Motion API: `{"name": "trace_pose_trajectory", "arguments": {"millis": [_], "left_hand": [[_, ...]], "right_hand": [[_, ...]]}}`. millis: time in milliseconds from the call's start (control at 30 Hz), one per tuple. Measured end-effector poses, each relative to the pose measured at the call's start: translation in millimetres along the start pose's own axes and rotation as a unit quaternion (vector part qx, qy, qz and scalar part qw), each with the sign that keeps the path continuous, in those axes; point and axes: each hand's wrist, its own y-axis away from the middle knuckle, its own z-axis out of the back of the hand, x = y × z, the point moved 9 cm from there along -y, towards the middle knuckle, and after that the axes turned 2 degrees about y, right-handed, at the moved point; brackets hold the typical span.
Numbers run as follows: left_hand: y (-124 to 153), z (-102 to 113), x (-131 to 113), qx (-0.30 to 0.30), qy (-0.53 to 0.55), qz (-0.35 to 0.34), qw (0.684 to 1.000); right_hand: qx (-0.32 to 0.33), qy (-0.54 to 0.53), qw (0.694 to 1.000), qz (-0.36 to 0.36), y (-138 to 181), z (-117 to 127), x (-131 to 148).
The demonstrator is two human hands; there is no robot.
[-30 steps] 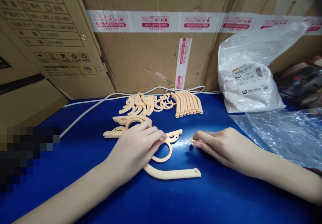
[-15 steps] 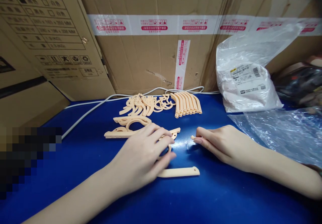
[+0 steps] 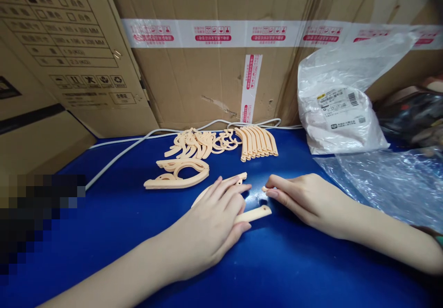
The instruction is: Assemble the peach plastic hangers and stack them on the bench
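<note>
My left hand (image 3: pixel 216 220) lies over pieces of a cream plastic folding hanger on the blue table. Its thumb and bent forefinger close around a flat hanger arm (image 3: pixel 255 214), whose holed end sticks out to the right. The outer fingers rest across a second hanger arm (image 3: pixel 237 178); the parts under the palm are hidden. Off to the right, my right hand (image 3: pixel 297 197) pinches a small cream piece (image 3: pixel 264 189) between thumb and forefinger, mostly covered by the fingertips. Behind my left hand sits a folded hanger (image 3: pixel 176 183).
Along the back lie a heap of curved cream parts (image 3: pixel 195 144), several hook pieces (image 3: pixel 224 141) and a row of hanger arms (image 3: pixel 256 142). A white cable (image 3: pixel 121 158) runs behind them. At right stand a labelled plastic bag (image 3: pixel 341 114) and clear film (image 3: pixel 380 183). Cardboard boxes (image 3: pixel 194 86) wall the back.
My left hand has shifted right and toward me, off the folded hanger, and has closed on the lower hanger arm. That arm has swung up toward the other one. My right hand has barely moved.
</note>
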Motion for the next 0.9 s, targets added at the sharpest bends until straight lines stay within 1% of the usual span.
{"name": "trace_pose_trajectory", "arguments": {"millis": [133, 300, 433, 733, 900], "left_hand": [[1, 12, 5, -0.038, 0.081, 0.03, 0.996], [1, 15, 8, -0.05, 0.142, 0.05, 0.987], [2, 14, 9, -0.052, 0.15, 0.051, 0.986], [0, 12, 12, -0.051, 0.155, 0.055, 0.985], [0, 10, 9, -0.047, 0.154, 0.045, 0.986]], "right_hand": [[0.007, -0.041, 0.999, -0.01, 1, 2, 2], [0.004, -0.098, 0.995, -0.022, 2, 7, 5], [-0.004, -0.119, 0.993, -0.023, 4, 9, 6], [-0.019, -0.13, 0.991, -0.04, 4, 9, 3], [-0.005, -0.127, 0.992, -0.014, 5, 7, 10]]}}
